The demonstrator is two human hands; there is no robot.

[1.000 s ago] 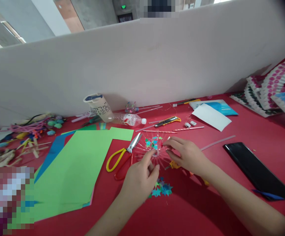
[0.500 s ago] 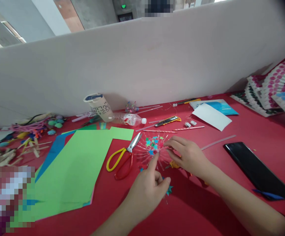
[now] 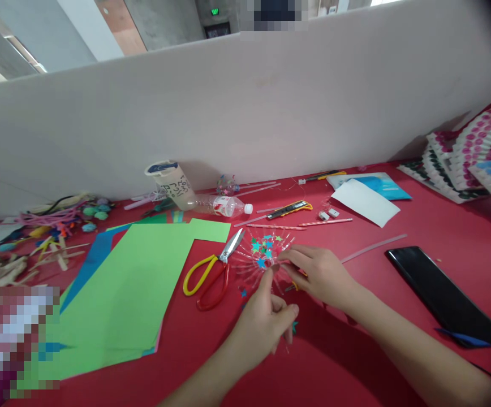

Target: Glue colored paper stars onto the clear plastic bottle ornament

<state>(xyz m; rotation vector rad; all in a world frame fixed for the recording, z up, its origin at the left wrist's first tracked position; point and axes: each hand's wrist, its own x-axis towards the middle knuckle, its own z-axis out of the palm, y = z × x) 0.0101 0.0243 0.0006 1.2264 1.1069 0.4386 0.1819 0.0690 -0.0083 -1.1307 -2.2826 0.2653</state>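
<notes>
A clear plastic piece cut into a fringe of thin strips (image 3: 248, 274) lies spread on the red table. Green and blue star sequins (image 3: 266, 246) cover its middle. My left hand (image 3: 262, 322) reaches in from the front, index finger stretched to the piece's near side, the other fingers loosely bent and holding nothing visible. Over the right side of the piece, my right hand (image 3: 326, 274) has fingers and thumb pinched near the centre; what is between them is too small to make out. Scissors (image 3: 219, 265) with one yellow and one red handle lie left of the piece.
Green paper sheets (image 3: 130, 294) lie at left. Behind are a plastic bottle (image 3: 224, 207), a cup (image 3: 171, 183), a box cutter (image 3: 290, 209) and striped straws (image 3: 275, 227). A black phone (image 3: 440, 294) is at right. A white partition (image 3: 245, 113) rises behind the table.
My right hand has shifted slightly left and down, covering more of the yellow-orange thing beneath it. My left hand has moved a little right, its fingertip still at the plastic piece.
</notes>
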